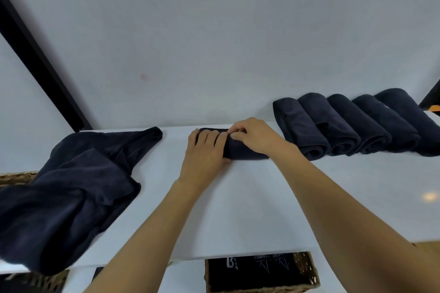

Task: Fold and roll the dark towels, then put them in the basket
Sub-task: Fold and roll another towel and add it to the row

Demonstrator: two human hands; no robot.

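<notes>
**Item 1.** White flat-topped table (238,209): recorded as the work surface on which every towel listed below was laid.

**Item 2.** Loose heap of unfolded dark navy terry towels (71,192): noted on the table's left part, draped over its near left edge, well apart from the hands.

**Item 3.** Row of five rolled dark navy towels (345,126): lined side by side and touching along the table's far right. None had yet been put in a basket.

**Item 4.** Brown woven basket with dark lining (310,271): seen below the table's near edge and partly cut off. Its contents could not be told.

**Item 5.** Short dark navy towel roll (240,148): located at the table's far middle, between the heap and the row, under both hands.

**Item 6.** Left hand (204,157): fingers were curled over the roll's left end, with the thumb at its near side.

**Item 7.** Right hand (254,135): fingers were bent down onto the roll's top, where the cloth was gripped.

**Handling note.** The rolling step was judged to be nearly finished.
- Even pressure from both hands would be advised.
- The ends should be kept level.
- The free edge should be turned underneath before release, since soft terry is likely to spring loose.
</notes>
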